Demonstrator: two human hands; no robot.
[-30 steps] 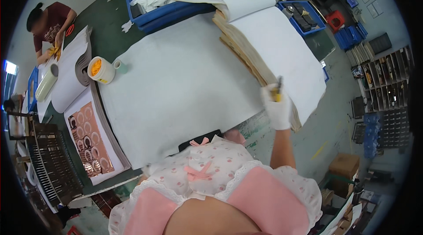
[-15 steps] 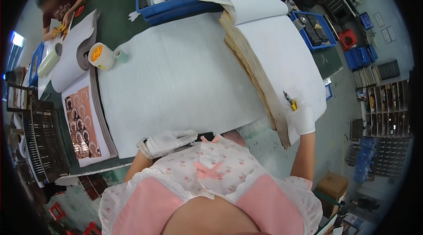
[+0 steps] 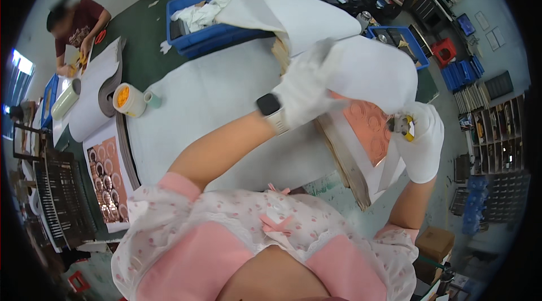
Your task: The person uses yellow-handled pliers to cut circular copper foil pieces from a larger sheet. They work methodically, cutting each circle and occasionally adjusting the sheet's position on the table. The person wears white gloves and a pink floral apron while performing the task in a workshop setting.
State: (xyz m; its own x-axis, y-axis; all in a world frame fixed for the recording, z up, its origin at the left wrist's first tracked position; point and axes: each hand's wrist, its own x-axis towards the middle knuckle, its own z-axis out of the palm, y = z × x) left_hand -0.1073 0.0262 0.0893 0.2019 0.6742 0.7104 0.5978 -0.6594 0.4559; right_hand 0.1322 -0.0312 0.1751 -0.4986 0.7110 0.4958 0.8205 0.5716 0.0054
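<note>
My left hand (image 3: 307, 86), white-gloved with a watch at the wrist, is stretched across to the stack of large sheets (image 3: 339, 148) at the right. It is at the left edge of a white sheet (image 3: 372, 72); its fingers are smeared by motion, so I cannot tell whether they grip the paper. Under the raised, curled sheet a copper-coloured sheet with ring patterns (image 3: 364, 126) shows. My right hand (image 3: 422, 145), also gloved, is closed around a yellow-and-grey utility knife (image 3: 404, 127) beside the sheet's right edge. Whether it also touches the paper is hidden.
A white tub of orange bits (image 3: 129, 101) and a pale green cup (image 3: 152, 99) stand on the left. Behind are blue crates (image 3: 186, 47). Another ring-patterned copper sheet (image 3: 107, 182) lies at left. A co-worker (image 3: 79, 27) works at the far left.
My left hand has swung up and right from the table's near edge to the stack. My right hand has moved right and up with the knife. The white sheet has lifted, baring the copper-coloured one.
</note>
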